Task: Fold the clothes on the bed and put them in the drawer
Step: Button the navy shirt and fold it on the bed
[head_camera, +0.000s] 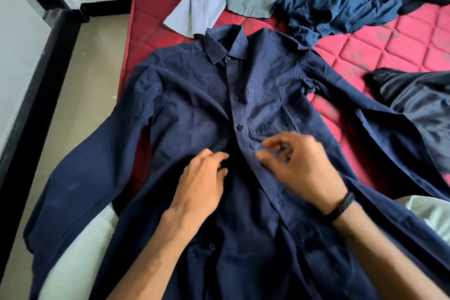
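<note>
Along the bed's [401, 39] left edge I pinch the unfolded navy shirt [194, 109] with left hand [204, 178] and right hand [299, 163], other clothes [341, 7] unfolded.

A single head-worn wide-angle view is provided. The scene is looked down on steeply and forward, from close above the near edge of the bed [379, 39]. Both forearms are seen entering from the bottom edge. A strip of floor [80, 95] is taken in at left.
</note>
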The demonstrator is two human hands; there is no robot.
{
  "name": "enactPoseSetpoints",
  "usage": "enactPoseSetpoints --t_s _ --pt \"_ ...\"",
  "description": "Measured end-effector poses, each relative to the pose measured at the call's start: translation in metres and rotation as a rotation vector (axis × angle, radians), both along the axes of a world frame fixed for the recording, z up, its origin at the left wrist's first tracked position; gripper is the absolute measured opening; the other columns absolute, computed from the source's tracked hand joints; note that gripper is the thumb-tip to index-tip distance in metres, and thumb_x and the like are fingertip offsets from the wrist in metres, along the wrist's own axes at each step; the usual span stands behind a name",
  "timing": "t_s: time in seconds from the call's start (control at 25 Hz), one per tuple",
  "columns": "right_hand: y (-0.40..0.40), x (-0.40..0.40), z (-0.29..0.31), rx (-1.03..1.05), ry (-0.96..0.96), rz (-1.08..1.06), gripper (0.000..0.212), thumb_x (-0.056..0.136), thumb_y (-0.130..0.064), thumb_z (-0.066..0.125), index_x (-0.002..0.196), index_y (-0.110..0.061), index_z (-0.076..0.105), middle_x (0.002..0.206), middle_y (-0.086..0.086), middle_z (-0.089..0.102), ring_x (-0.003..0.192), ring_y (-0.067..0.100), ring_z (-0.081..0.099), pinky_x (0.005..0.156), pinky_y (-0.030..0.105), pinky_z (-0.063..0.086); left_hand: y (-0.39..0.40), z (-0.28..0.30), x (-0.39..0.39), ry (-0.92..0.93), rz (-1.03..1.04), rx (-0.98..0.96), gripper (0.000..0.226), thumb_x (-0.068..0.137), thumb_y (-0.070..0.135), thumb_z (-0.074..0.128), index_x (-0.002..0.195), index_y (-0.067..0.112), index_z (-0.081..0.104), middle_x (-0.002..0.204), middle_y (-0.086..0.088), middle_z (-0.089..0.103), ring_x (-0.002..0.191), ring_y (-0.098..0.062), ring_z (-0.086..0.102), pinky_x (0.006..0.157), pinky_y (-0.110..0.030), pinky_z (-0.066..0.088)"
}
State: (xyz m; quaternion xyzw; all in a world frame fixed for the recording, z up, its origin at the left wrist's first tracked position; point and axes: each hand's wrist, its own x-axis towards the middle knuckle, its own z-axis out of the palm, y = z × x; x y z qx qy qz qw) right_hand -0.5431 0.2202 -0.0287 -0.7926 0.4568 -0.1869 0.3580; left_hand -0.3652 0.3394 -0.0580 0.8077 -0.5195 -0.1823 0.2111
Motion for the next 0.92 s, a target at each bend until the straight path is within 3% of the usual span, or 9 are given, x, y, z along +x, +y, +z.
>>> enactPoseSetpoints --t_s 0.12,0.2,0.32,0.48,0.56,0.68,0.76,0.84,0.92 --pt "0.049 -0.003 -0.024 -0.1 0.335 0.051 0.048 0.075 -0.058 0.081 0.112 -0.03 0.067 0.103 -0.01 0.06 0.085 0.016 0.066 0.073 0.037 0.057 0.009 -0.005 -0.007 -0.003 -0.019 -0.04 0.021 0.097 0.024 0.067 0.117 0.026 0.069 0.109 0.005 0.06 0.097 -0.02 0.067 0.083 -0.042 0.056" --pt "0.058 0.003 -0.037 -0.162 0.411 -0.01 0.04 0.082 -0.057 0.074 0.111 -0.03 0.066 0.105 -0.006 0.058 0.091 0.023 0.066 0.068 0.041 0.057 0.002 -0.003 -0.008 -0.009 -0.007 -0.064 0.008 0.094 0.029 0.07 0.102 0.028 0.068 0.1 0.005 0.06 0.089 -0.021 0.067 0.078 -0.043 0.056" --pt "0.055 0.008 -0.031 -0.244 0.338 -0.078 0.017 0.093 -0.039 0.065 0.091 -0.022 0.066 0.092 -0.003 0.058 0.086 0.029 0.065 0.062 0.039 0.051 -0.001 0.002 -0.01 0.03 0.04 -0.095 0.008 0.091 0.03 0.073 0.086 0.026 0.067 0.089 0.006 0.061 0.079 -0.019 0.065 0.072 -0.043 0.056" --pt "0.051 0.003 -0.017 0.012 0.038 -0.157 0.016 0.091 -0.029 0.072 0.08 -0.019 0.067 0.071 -0.007 0.066 0.066 0.01 0.062 0.063 0.028 0.047 0.009 0.008 -0.018 0.121 0.142 -0.211 0.009 0.088 0.025 0.073 0.08 0.026 0.07 0.08 0.011 0.065 0.066 -0.007 0.061 0.068 -0.027 0.053" --pt "0.05 0.001 -0.023 0.002 -0.002 -0.175 0.013 0.087 -0.032 0.076 0.083 -0.021 0.069 0.074 -0.009 0.067 0.064 0.007 0.062 0.067 0.03 0.052 0.012 0.008 -0.02 0.138 0.162 -0.216 0.009 0.089 0.022 0.072 0.08 0.025 0.07 0.079 0.014 0.066 0.065 -0.004 0.06 0.065 -0.019 0.048" --pt "0.053 0.004 -0.038 -0.096 0.142 -0.125 0.029 0.079 -0.047 0.081 0.098 -0.028 0.069 0.091 -0.011 0.061 0.074 0.013 0.063 0.07 0.033 0.053 0.009 0.002 -0.017 0.15 0.168 -0.165 0.009 0.089 0.023 0.071 0.08 0.025 0.07 0.077 0.014 0.068 0.066 -0.006 0.063 0.069 -0.03 0.056" --pt "0.054 0.007 -0.044 -0.125 0.174 -0.099 0.025 0.082 -0.045 0.079 0.098 -0.028 0.072 0.092 -0.01 0.061 0.079 0.016 0.064 0.071 0.035 0.054 0.007 -0.002 -0.018 0.153 0.168 -0.127 0.01 0.089 0.023 0.071 0.08 0.026 0.07 0.076 0.014 0.069 0.066 -0.006 0.063 0.071 -0.035 0.058" --pt "0.047 0.007 -0.043 -0.015 0.063 -0.166 0.01 0.087 -0.036 0.076 0.089 -0.026 0.075 0.08 -0.011 0.065 0.072 0.009 0.063 0.07 0.032 0.054 0.005 -0.005 -0.02 0.135 0.156 -0.109 0.008 0.089 0.025 0.072 0.082 0.027 0.069 0.078 0.014 0.068 0.067 -0.006 0.063 0.071 -0.035 0.058" --pt "0.037 0.002 -0.042 0.157 -0.064 -0.246 0.011 0.088 -0.027 0.075 0.079 -0.022 0.074 0.065 -0.008 0.066 0.056 0.0 0.059 0.061 0.021 0.049 0.004 -0.008 -0.021 0.118 0.151 -0.1 0.005 0.089 0.027 0.074 0.088 0.029 0.07 0.081 0.014 0.067 0.068 -0.006 0.062 0.069 -0.031 0.058"
